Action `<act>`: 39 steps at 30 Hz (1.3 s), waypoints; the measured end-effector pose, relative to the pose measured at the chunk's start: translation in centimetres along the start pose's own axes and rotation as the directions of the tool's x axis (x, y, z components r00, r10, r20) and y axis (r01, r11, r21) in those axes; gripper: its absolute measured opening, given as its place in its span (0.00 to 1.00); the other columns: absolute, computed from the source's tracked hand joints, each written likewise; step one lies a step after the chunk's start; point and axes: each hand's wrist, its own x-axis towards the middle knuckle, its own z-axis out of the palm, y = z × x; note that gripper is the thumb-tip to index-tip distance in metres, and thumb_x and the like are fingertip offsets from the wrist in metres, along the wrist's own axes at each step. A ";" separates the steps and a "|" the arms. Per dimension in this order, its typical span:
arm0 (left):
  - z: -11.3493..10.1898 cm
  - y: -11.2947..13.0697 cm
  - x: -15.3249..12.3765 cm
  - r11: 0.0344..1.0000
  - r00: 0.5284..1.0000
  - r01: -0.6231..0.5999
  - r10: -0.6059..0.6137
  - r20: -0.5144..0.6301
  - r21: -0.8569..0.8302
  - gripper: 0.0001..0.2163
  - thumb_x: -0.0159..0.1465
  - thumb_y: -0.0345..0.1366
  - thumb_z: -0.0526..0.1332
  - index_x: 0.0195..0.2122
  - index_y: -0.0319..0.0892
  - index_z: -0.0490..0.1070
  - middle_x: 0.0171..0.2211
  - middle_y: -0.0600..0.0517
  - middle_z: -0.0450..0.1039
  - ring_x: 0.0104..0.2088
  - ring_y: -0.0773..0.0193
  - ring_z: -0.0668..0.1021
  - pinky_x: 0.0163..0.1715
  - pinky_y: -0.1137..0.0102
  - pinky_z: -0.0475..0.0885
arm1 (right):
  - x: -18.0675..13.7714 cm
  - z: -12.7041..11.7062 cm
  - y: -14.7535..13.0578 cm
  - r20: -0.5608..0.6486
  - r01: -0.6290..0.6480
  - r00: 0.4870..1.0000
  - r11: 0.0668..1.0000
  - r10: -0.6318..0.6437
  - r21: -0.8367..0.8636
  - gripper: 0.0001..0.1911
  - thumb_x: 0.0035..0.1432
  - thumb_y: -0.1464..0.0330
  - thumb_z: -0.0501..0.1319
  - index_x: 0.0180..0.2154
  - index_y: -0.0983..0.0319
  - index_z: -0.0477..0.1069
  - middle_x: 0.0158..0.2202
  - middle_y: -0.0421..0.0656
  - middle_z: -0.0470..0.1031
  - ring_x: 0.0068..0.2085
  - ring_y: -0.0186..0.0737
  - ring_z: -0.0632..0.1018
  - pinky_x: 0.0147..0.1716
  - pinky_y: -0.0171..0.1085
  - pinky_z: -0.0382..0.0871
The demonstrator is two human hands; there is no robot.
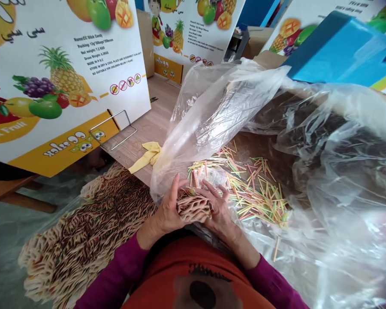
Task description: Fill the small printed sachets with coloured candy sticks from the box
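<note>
My left hand [169, 210] and my right hand [219, 210] together grip a small stack of patterned paper packets [193, 206] close to my body. Just beyond the hands lies a heap of thin coloured candy sticks [251, 189] inside a big clear plastic bag [218, 107] lining a carton. A small clear pouch [214, 176] rests on the sticks near my right fingers. To my left spreads a large pile of the same patterned packets [83, 240].
White cartons printed with fruit [67, 77] stand at the left and back. A yellow cloth [149, 155] and a wire frame [114, 128] lie on the wooden table [148, 124]. A blue box [337, 51] sits at the upper right.
</note>
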 end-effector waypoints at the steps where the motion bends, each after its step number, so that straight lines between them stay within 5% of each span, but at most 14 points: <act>1: 0.1 -0.5 -0.3 1.000 1.000 0.006 -0.006 0.003 -0.007 0.65 0.60 0.48 0.79 0.81 0.45 0.26 0.66 0.30 0.72 0.62 0.41 0.81 0.57 0.51 0.84 | -0.1 0.2 0.1 -0.009 -0.012 1.000 1.000 0.012 -0.015 0.24 0.71 0.62 0.60 0.66 0.56 0.72 0.60 0.48 0.83 0.71 0.56 0.72 0.74 0.54 0.43; 7: 0.2 -1.6 -1.3 0.999 0.999 0.020 -0.019 0.035 -0.025 0.65 0.61 0.43 0.78 0.81 0.44 0.24 0.68 0.28 0.70 0.66 0.40 0.78 0.63 0.49 0.79 | 0.2 -1.0 0.0 -0.014 0.010 1.000 1.000 -0.010 -0.015 0.37 0.68 0.65 0.63 0.74 0.58 0.58 0.63 0.52 0.80 0.70 0.58 0.74 0.73 0.58 0.46; 11: 0.1 -1.1 -1.3 0.997 0.996 0.058 -0.055 0.068 -0.050 0.66 0.62 0.46 0.77 0.80 0.48 0.20 0.70 0.28 0.66 0.64 0.42 0.79 0.62 0.50 0.80 | 0.7 -2.3 -0.4 -0.023 0.000 1.000 0.999 0.001 0.052 0.43 0.66 0.64 0.65 0.76 0.58 0.52 0.65 0.55 0.78 0.62 0.55 0.81 0.70 0.58 0.56; 17: 0.9 -1.2 -1.0 0.979 0.993 0.108 -0.097 0.069 -0.174 0.71 0.56 0.51 0.81 0.80 0.52 0.19 0.72 0.31 0.63 0.66 0.40 0.77 0.64 0.47 0.78 | 1.1 -2.2 -0.8 -0.009 -0.054 0.998 0.989 0.056 0.139 0.43 0.62 0.69 0.67 0.74 0.56 0.57 0.58 0.52 0.83 0.51 0.53 0.85 0.52 0.49 0.79; 22: 1.6 -1.2 -0.8 0.937 0.972 0.231 -0.209 0.108 -0.264 0.76 0.51 0.50 0.84 0.79 0.52 0.18 0.72 0.31 0.63 0.66 0.40 0.77 0.64 0.47 0.77 | 1.1 -1.1 -0.3 -0.024 -0.153 0.986 0.963 0.162 0.223 0.30 0.58 0.71 0.67 0.62 0.54 0.72 0.52 0.48 0.85 0.48 0.53 0.86 0.47 0.47 0.83; 30: 1.6 -0.4 0.5 0.960 0.976 0.199 -0.175 0.131 -0.197 0.66 0.60 0.47 0.79 0.81 0.48 0.25 0.65 0.36 0.73 0.61 0.44 0.80 0.63 0.51 0.78 | -1.0 0.6 0.8 0.065 -0.352 0.922 0.759 0.381 0.547 0.40 0.63 0.58 0.71 0.71 0.55 0.60 0.54 0.53 0.85 0.46 0.51 0.89 0.44 0.46 0.87; 33: 1.7 -1.3 0.9 0.948 0.970 0.218 -0.184 0.158 -0.231 0.67 0.60 0.48 0.79 0.80 0.46 0.21 0.63 0.35 0.74 0.56 0.45 0.83 0.57 0.52 0.81 | -0.3 -0.1 1.7 0.066 -0.301 0.950 0.844 0.304 0.443 0.44 0.65 0.53 0.70 0.75 0.55 0.57 0.57 0.55 0.83 0.50 0.56 0.88 0.48 0.52 0.86; 35: 1.8 -1.8 1.1 0.951 0.973 0.204 -0.171 0.154 -0.231 0.67 0.62 0.49 0.77 0.79 0.46 0.18 0.63 0.34 0.74 0.55 0.45 0.84 0.56 0.52 0.82 | 1.0 -0.7 1.9 0.007 -0.150 0.988 0.950 0.154 0.276 0.43 0.64 0.53 0.69 0.75 0.55 0.59 0.60 0.56 0.81 0.54 0.61 0.86 0.49 0.57 0.85; 39: 2.2 -1.8 1.3 0.980 0.984 0.141 -0.123 0.126 -0.142 0.64 0.67 0.49 0.73 0.78 0.50 0.13 0.70 0.32 0.66 0.67 0.40 0.76 0.65 0.47 0.76 | 4.0 -1.2 1.4 0.012 0.134 0.991 0.989 -0.135 0.065 0.39 0.63 0.62 0.65 0.74 0.54 0.61 0.66 0.57 0.75 0.61 0.64 0.82 0.48 0.55 0.85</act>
